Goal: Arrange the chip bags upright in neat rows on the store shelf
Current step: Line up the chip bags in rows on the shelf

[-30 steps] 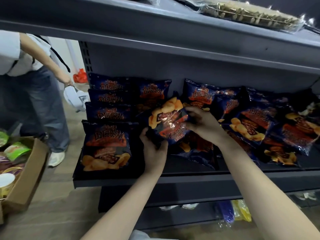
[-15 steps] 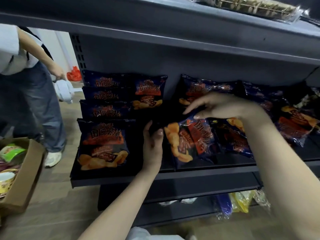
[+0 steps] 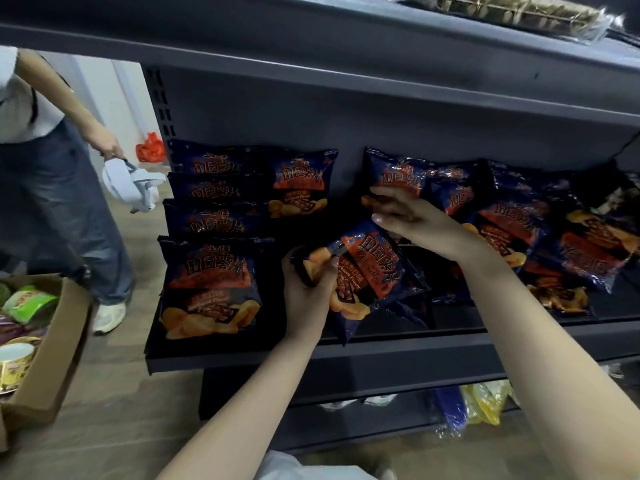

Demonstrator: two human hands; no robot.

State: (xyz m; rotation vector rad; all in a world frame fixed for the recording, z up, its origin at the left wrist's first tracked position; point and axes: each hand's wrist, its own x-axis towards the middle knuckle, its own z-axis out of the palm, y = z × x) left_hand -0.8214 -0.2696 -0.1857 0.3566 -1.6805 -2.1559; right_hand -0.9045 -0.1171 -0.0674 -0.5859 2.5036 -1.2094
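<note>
Dark blue chip bags with orange print fill the grey shelf [image 3: 346,355]. On the left a neat upright row runs front to back, led by the front bag [image 3: 209,289]. A second row holds one upright bag [image 3: 299,183] at the back. My left hand [image 3: 306,292] is shut on the lower left corner of a tilted bag [image 3: 367,271] at the shelf's front middle. My right hand [image 3: 412,218] hovers above that bag's top, fingers spread and blurred, touching nothing I can make out. To the right lies a loose heap of bags [image 3: 519,230], leaning and overlapping.
Another person [image 3: 52,168] stands at the left of the shelf holding a white object [image 3: 130,183]. A cardboard box [image 3: 59,344] of other snacks sits on the floor at lower left. A shelf above carries a clear packet [image 3: 502,10]. Yellow and blue packs [image 3: 474,403] lie below.
The tilted bag has come down from mid-air toward the shelf's front. My right hand let go of it and lifted above it. My left hand has closed on its corner.
</note>
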